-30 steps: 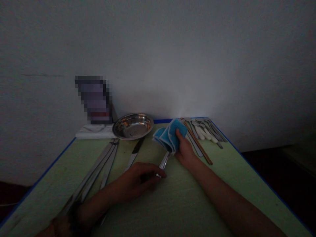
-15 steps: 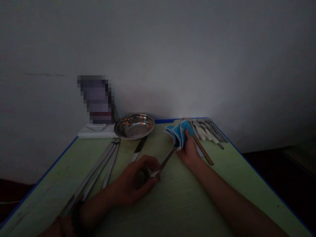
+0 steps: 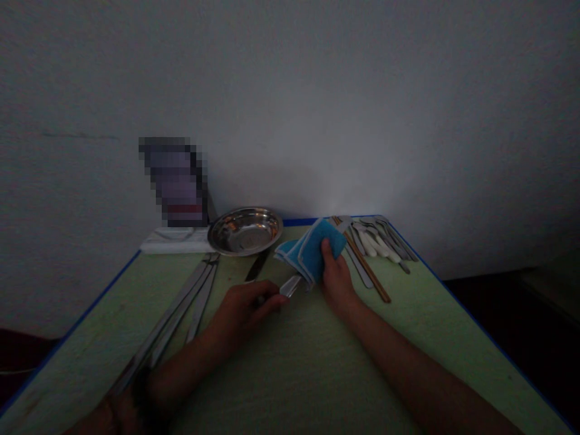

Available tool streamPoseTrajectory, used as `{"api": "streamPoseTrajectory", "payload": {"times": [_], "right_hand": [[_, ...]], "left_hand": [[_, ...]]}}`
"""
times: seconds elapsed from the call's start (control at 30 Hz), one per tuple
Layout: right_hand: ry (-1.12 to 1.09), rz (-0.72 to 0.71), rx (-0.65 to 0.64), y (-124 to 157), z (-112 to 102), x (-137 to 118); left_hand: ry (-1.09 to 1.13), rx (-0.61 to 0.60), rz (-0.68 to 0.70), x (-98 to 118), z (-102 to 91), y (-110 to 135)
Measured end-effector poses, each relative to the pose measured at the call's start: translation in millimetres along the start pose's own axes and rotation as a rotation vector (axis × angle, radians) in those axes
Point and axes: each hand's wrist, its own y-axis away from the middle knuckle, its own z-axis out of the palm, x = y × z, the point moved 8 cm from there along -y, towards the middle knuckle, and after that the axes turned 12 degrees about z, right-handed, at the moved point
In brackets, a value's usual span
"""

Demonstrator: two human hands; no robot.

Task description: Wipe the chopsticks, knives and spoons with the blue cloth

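Note:
My left hand (image 3: pixel 251 317) is closed on one end of a shiny metal utensil (image 3: pixel 290 286), whose exact kind I cannot tell. The utensil's other part is hidden under a folded blue cloth (image 3: pixel 312 251) with pale edging. With its thumb on top, my right hand (image 3: pixel 336 279) grips that cloth, wrapped around the utensil above the table. Just beyond my left hand lies a dark-looking flat blade (image 3: pixel 257 266), partly covered by the hand. To the right of the cloth are wooden chopsticks (image 3: pixel 374 279) and a flat metal utensil (image 3: pixel 362 272).
A steel bowl (image 3: pixel 245 232) stands at the back. Left of it is a white object (image 3: pixel 174 240) below a blurred upright item (image 3: pixel 176 181). Long metal utensils (image 3: pixel 181 308) lie at left; white-handled cutlery (image 3: pixel 378 241) lies back right. The green table (image 3: pixel 326 374) has blue edges.
The cloth and my right hand have shifted left along the utensil towards my left hand, covering more of it. My left hand has moved slightly away from me.

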Motion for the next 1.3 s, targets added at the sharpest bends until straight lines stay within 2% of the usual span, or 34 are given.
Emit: {"api": "streamPoseTrajectory", "payload": {"times": [0.1,0.2,0.37,0.53,0.83,1.0,1.13,1.3], "right_hand": [[0.010,-0.019,-0.021,5.8,3.7,-3.5],[0.072,-0.058,-0.147,15.4,16.5,-11.0],[0.322,-0.076,-0.338,29.7,36.4,-12.0],[0.423,-0.110,-0.407,32.8,43.9,-12.8],[0.394,-0.151,-0.511,36.5,49.8,-17.0],[0.279,-0.099,-0.461,31.3,43.7,-15.0],[0.128,0.015,-0.381,20.1,34.9,-8.0],[-0.223,0.120,-0.258,5.8,22.6,-5.9]], "left_hand": [[-0.008,-0.044,0.002,0.2,3.6,-1.1],[0.003,-0.037,-0.008,-3.3,5.0,-0.6],[0.025,-0.038,-0.012,-7.0,6.6,0.6],[0.054,-0.034,-0.058,-9.1,5.4,0.7],[0.085,-0.036,-0.082,-11.1,3.7,-1.3],[0.095,-0.072,-0.058,-9.5,6.5,-1.3],[0.134,-0.136,0.009,-5.7,11.7,2.0],[0.212,-0.463,0.153,11.3,35.0,14.9]]}}
